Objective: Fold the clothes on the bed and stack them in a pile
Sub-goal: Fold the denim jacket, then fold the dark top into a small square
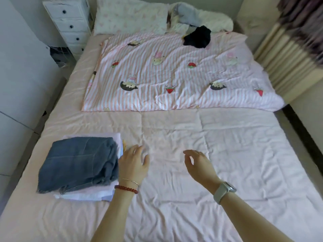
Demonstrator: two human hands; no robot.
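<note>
Two bare hands hover over the near half of the bed's pale pink quilted cover (227, 145), neither holding anything. The left hand (133, 162) sits just beside the right edge of the pile, fingers spread and fairly straight, palm down; whether the fingertips touch the cover cannot be told. Its wrist carries a thin gold bangle (131, 181) and a red beaded bracelet (126, 188). The right hand (198, 165) is held toward the middle of the bed, fingers loosely curled and apart — empty — with a white-strapped watch (224, 190) on the wrist.

Near the bed's left edge, toward the near corner, lies the pile: a folded grey-blue denim garment (78, 163) with a frayed hem on top of folded white and pale lilac clothes (83, 195). A pink-and-white striped quilt with cartoon prints (174, 74) covers the far half of the bed. On it, toward the far right corner, lies a crumpled black garment (197, 37) — unfolded, well apart from the pile. A white patterned pillow (131, 14) lies at the head, and a white chest of drawers (70, 23) stands beyond the far left corner.
</note>
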